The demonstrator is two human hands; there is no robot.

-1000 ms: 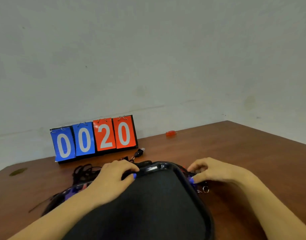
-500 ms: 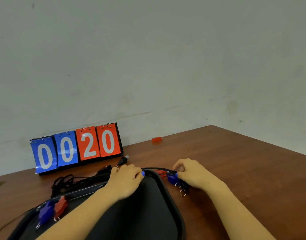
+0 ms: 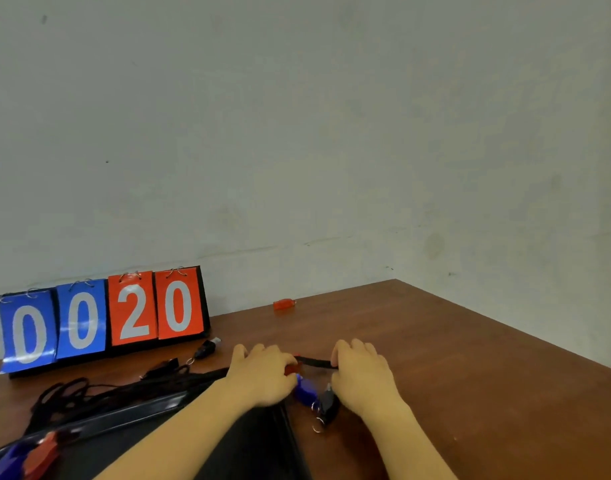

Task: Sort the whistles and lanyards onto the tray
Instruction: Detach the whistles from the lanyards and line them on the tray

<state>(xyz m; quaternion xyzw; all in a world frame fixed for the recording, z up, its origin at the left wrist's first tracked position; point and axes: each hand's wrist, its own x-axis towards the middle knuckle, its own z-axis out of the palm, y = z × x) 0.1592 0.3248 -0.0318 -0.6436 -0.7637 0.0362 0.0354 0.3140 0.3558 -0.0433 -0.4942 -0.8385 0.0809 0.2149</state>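
Both hands work at the tray's [image 3: 131, 415] far right corner: the left hand [image 3: 262, 375] is curled over a red whistle [image 3: 292, 369], and the right hand [image 3: 361, 372] pinches the end of a black lanyard [image 3: 316, 362] stretched between them. She seems to be gathering loose pieces just off the tray, where a blue whistle [image 3: 306, 393] and a black whistle [image 3: 328, 405] lie on the desk [image 3: 470, 375]. Next, I'd guess, these need lifting over the rim to join the whistles at its near left corner.

A black strap [image 3: 316, 362] was held between the left hand [image 3: 262, 374] and right hand [image 3: 361, 372], beside the tray's far right corner [image 3: 280, 407].
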